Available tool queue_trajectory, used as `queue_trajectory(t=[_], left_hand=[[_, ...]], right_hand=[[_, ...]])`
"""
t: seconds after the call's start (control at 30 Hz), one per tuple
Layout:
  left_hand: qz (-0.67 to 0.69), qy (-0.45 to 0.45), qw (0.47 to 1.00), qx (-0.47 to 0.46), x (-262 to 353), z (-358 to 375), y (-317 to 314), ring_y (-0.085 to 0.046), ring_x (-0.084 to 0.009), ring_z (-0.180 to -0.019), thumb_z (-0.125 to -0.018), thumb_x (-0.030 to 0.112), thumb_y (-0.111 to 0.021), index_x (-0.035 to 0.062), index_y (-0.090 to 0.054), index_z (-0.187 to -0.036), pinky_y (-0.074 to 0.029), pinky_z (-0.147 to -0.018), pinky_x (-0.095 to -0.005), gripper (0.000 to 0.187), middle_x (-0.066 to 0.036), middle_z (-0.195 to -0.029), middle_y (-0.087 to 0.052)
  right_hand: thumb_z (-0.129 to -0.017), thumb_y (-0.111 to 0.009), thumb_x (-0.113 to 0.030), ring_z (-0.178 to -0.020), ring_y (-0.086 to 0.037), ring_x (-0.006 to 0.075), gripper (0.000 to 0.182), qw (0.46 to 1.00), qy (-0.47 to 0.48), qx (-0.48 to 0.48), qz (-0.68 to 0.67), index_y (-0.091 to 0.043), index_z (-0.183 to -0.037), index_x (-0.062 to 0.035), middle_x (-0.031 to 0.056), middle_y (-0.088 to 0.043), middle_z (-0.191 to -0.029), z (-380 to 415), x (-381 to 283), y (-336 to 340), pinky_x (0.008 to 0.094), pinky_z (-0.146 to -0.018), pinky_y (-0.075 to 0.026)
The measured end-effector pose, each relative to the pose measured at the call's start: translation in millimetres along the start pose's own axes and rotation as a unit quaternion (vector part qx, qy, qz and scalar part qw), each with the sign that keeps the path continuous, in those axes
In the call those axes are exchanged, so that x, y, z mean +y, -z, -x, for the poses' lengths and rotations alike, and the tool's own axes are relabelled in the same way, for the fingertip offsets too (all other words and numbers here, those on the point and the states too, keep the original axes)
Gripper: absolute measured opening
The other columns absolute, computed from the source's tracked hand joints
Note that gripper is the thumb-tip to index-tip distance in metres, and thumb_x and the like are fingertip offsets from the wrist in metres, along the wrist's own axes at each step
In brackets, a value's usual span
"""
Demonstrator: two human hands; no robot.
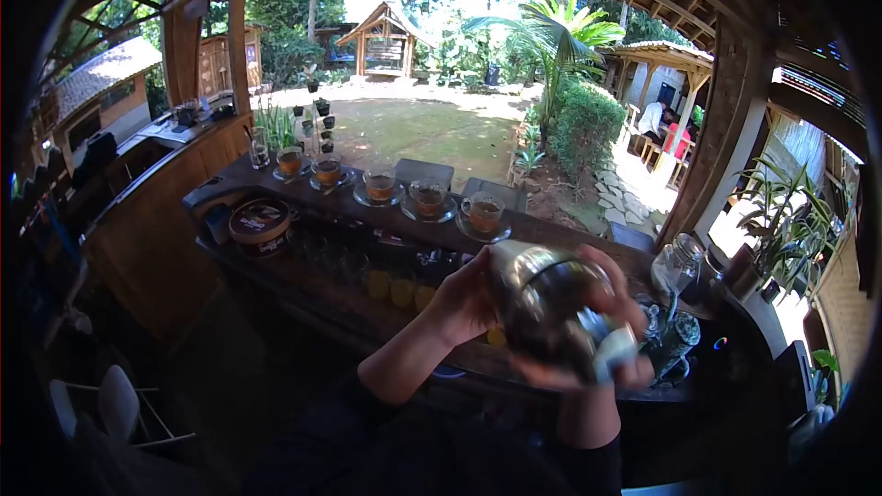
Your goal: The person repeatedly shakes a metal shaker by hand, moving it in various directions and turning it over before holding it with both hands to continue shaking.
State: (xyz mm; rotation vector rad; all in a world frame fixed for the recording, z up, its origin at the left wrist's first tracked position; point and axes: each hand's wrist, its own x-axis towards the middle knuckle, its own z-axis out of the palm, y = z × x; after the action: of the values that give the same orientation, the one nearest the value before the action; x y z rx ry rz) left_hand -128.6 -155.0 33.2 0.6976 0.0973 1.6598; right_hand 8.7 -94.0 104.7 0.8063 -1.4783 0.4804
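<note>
Both hands are gripping a metal shaker [551, 312] at lower centre-right of the frame: the left hand [464, 303] is pressing against its left side, and the right hand [616, 331] is wrapping around its far side and lower end, fingers closed on it. The shaker is being held tilted above the desk [367, 317], touching nothing else. Five filled glasses [427, 197] are already standing on saucers along the desk's far edge, upper centre. Three yellow glasses [401, 289] are sitting just left of the hands. By my judgement, the pouring from the shaker is not done yet.
</note>
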Motion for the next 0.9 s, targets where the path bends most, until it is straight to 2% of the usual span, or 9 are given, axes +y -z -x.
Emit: queue_trajectory(t=[0.03,0.1,0.17,0.3,0.5,0.63,0.7,0.77,0.9], left_hand=[[-0.089,-0.045,0.995,-0.014,-10,-6,-16,-0.046,-0.0280,-0.119,-0.093,0.040,-0.041,0.0053,-0.039,-0.129,-0.039,-0.098,-0.0429,0.050,-0.016,-0.127,-0.046],[-0.199,-0.066,0.970,-0.124,-27,-25,-50,-0.044,-0.0264,-0.120,-0.092,0.040,-0.043,0.0055,-0.037,-0.129,-0.038,-0.098,-0.0423,0.051,-0.016,-0.130,-0.044],[-0.150,-0.001,0.987,-0.049,-46,-64,-51,-0.048,-0.0238,-0.116,-0.092,0.044,-0.042,0.0056,-0.040,-0.127,-0.039,-0.097,-0.0413,0.052,-0.014,-0.124,-0.048],[-0.130,0.113,0.984,-0.054,-79,-112,-40,-0.055,-0.0175,-0.103,-0.092,0.051,-0.037,0.0081,-0.042,-0.125,-0.044,-0.090,-0.0369,0.055,-0.009,-0.114,-0.055],[-0.219,0.032,0.932,-0.288,-76,-89,-114,-0.051,-0.0167,-0.108,-0.095,0.034,-0.042,0.0117,-0.033,-0.131,-0.045,-0.089,-0.0344,0.044,-0.008,-0.119,-0.046],[-0.120,0.125,0.985,-0.021,-102,-114,-58,-0.056,-0.0155,-0.094,-0.092,0.045,-0.045,0.0138,-0.039,-0.123,-0.043,-0.081,-0.0329,0.045,-0.005,-0.109,-0.055],[-0.110,0.137,0.984,-0.038,-106,-119,-40,-0.056,-0.0157,-0.093,-0.090,0.049,-0.046,0.0149,-0.039,-0.122,-0.044,-0.080,-0.0342,0.047,-0.006,-0.107,-0.056],[-0.146,0.158,0.975,-0.049,-86,-106,-63,-0.054,-0.0153,-0.099,-0.089,0.049,-0.046,0.0138,-0.035,-0.125,-0.043,-0.081,-0.0337,0.051,-0.007,-0.112,-0.053],[-0.166,0.090,0.920,-0.342,-45,-83,-104,-0.048,-0.0187,-0.111,-0.092,0.032,-0.050,0.0115,-0.026,-0.135,-0.039,-0.096,-0.0372,0.053,-0.008,-0.124,-0.042]], right_hand=[[-0.063,-0.079,-0.013,-0.112,-0.045,0.0384,0.050,0.958,-0.236,0.081,0.142,-0.052,-0.103,-0.0288,0.0070,-0.045,-0.114,16,-54,4,0.0557,-0.088,-0.045],[-0.065,-0.076,-0.010,-0.112,-0.045,0.0401,0.041,0.989,-0.107,0.097,-0.020,-0.056,-0.094,-0.0306,0.0058,-0.042,-0.117,-1,-58,13,0.0560,-0.089,-0.044],[-0.060,-0.081,-0.015,-0.109,-0.044,0.0374,0.070,0.976,0.027,0.057,0.207,-0.040,-0.114,-0.0307,0.0101,-0.039,-0.117,-9,-46,35,0.0537,-0.088,-0.044],[-0.059,-0.082,-0.021,-0.110,-0.044,0.0409,0.091,0.866,-0.124,-0.014,0.484,-0.018,-0.124,-0.0237,0.0194,-0.037,-0.120,-5,-45,112,0.0526,-0.087,-0.044],[-0.064,-0.078,-0.024,-0.114,-0.042,0.0380,0.087,0.910,-0.032,0.009,0.414,-0.018,-0.126,-0.0155,0.0202,-0.032,-0.125,2,-66,134,0.0502,-0.094,-0.040],[-0.065,-0.077,-0.025,-0.115,-0.041,0.0372,0.086,0.884,-0.045,0.060,0.461,-0.018,-0.127,-0.0148,0.0196,-0.032,-0.125,23,-60,148,0.0509,-0.094,-0.040],[-0.065,-0.076,-0.028,-0.117,-0.040,0.0333,0.087,0.856,-0.148,0.126,0.479,-0.019,-0.129,-0.0130,0.0193,-0.032,-0.126,13,-44,135,0.0512,-0.094,-0.040],[-0.067,-0.075,-0.031,-0.120,-0.037,0.0331,0.085,0.860,-0.054,0.119,0.493,-0.021,-0.129,-0.0068,0.0207,-0.030,-0.131,12,-65,117,0.0480,-0.102,-0.033],[-0.067,-0.075,-0.042,-0.122,-0.035,0.0331,0.088,0.883,-0.146,0.240,0.377,-0.024,-0.129,-0.0061,0.0200,-0.026,-0.135,15,-64,92,0.0475,-0.104,-0.030]])
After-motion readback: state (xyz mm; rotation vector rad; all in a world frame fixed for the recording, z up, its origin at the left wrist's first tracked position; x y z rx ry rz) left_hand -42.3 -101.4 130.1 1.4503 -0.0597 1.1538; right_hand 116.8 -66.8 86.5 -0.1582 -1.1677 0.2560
